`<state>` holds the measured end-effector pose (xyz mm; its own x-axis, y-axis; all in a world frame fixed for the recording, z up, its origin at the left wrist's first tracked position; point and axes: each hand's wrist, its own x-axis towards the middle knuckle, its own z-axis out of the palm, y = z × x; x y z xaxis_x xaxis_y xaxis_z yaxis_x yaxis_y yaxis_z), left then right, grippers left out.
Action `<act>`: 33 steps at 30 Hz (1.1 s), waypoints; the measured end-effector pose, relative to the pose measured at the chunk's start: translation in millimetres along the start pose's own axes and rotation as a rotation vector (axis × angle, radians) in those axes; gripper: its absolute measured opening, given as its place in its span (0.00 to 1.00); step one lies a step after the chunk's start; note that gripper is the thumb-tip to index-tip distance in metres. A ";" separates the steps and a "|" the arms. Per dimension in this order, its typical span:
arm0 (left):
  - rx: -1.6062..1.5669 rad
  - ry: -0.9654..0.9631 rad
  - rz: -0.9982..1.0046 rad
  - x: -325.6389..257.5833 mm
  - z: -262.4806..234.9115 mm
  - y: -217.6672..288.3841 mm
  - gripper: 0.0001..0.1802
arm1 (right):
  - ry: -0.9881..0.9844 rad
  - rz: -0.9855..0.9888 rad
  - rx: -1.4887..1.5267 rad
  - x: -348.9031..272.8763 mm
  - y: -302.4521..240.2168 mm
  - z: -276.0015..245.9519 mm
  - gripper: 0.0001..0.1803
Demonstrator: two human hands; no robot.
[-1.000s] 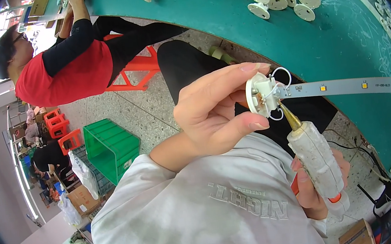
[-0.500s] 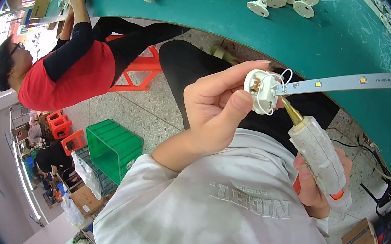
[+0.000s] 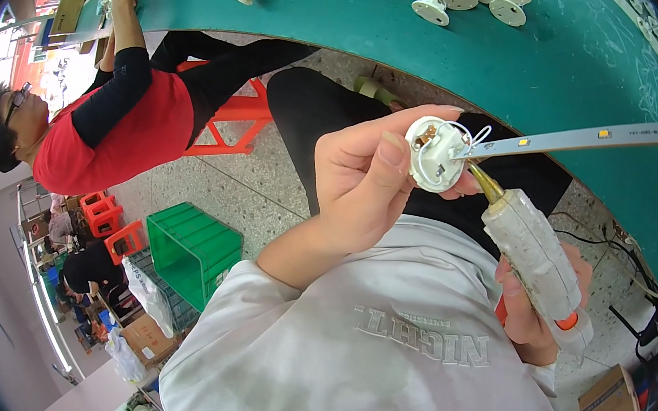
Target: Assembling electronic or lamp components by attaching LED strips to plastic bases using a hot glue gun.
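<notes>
One white cap [image 3: 426, 168], one glue gun [image 3: 531, 251] at close quarters

Round and open-faced, the cap shows copper-coloured contacts [image 3: 424, 138] and looping white wires [image 3: 486, 131] beside its LED strip [image 3: 569, 141], held above the lap [image 3: 537, 182] near the green worktop [image 3: 574, 80]. The left hand [image 3: 363, 185] pinches it, thumb foremost; the right hand [image 3: 526, 309] wraps the gun. Raised lettering [image 3: 433, 345] crosses the sweatshirt [image 3: 297, 355]; tiny print marks the strip.
</notes>
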<state>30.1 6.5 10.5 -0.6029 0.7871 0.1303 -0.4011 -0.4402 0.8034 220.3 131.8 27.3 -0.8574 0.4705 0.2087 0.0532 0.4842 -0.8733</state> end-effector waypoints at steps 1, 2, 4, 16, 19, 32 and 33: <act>0.004 -0.012 0.003 -0.2 -0.4 -0.3 0.26 | -0.048 0.030 0.069 4.3 -0.4 -0.8 0.09; 0.008 -0.024 0.007 -0.6 -0.6 -0.5 0.26 | -0.097 0.061 0.138 6.3 -0.5 -1.2 0.09; 0.002 -0.020 0.001 -1.9 -0.5 -0.6 0.26 | -0.082 0.059 0.066 0.5 0.8 -3.9 0.08; 0.006 0.038 -0.037 -4.1 -1.2 -4.1 0.26 | -0.069 0.045 0.003 -2.4 1.6 -0.8 0.06; 0.017 0.040 -0.038 -4.1 0.1 -4.2 0.26 | -0.064 0.062 0.003 -5.1 1.9 -3.0 0.06; -0.056 0.030 -0.086 -2.2 2.6 -1.5 0.27 | -0.018 0.084 -0.008 -11.8 1.1 -1.8 0.10; -0.057 0.028 -0.085 -2.2 2.5 -2.3 0.27 | -0.017 0.083 -0.009 -11.2 0.2 -3.0 0.10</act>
<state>34.1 6.9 9.8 -0.5838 0.8106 0.0457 -0.4898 -0.3965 0.7764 231.5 128.9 26.1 -0.8585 0.4967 0.1276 0.1294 0.4506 -0.8833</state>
